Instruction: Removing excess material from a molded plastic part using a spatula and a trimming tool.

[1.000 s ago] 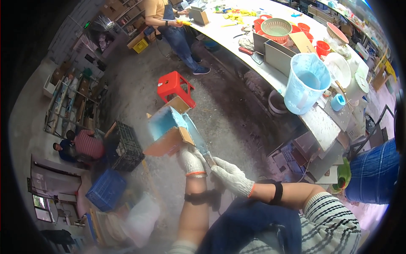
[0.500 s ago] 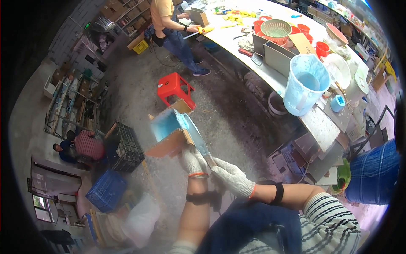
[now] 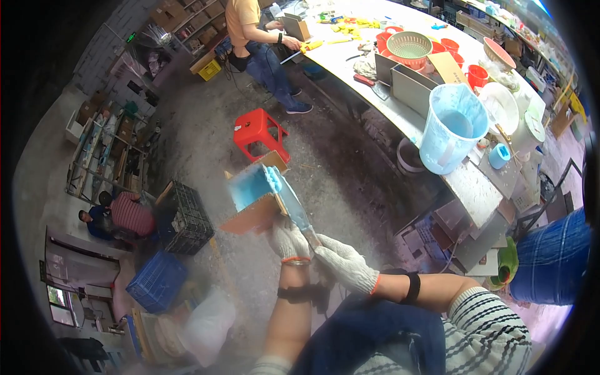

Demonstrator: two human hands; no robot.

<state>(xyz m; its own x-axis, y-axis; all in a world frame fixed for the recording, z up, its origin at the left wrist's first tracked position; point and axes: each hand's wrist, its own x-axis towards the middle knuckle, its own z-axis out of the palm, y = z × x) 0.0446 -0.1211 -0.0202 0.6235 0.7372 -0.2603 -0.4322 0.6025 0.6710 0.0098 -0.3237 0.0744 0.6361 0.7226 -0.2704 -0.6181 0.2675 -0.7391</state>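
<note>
In the middle of the view, my left hand (image 3: 291,242), in a white knitted glove, grips from below an open piece made of brown boards (image 3: 253,214). Its inner face is coated with light-blue paste (image 3: 249,187). My right hand (image 3: 345,265), gloved too, is closed round the handle of a flat scraper (image 3: 294,205). The scraper's long blade, smeared blue, lies along the right edge of the boards, with a thick lump of paste near its far end. My left fingers are partly hidden behind the boards.
A white worktable (image 3: 400,111) on the right bears a blue-stained bucket (image 3: 445,150), red cups, a green basket (image 3: 409,47) and another scraper (image 3: 373,84). A red stool (image 3: 253,130) stands ahead. Crates (image 3: 157,281) and two people are left; another person (image 3: 247,37) works beyond.
The boards and both hands have shifted slightly right and down in the view. Both grips stay the same, and the scraper blade remains along the boards' edge.
</note>
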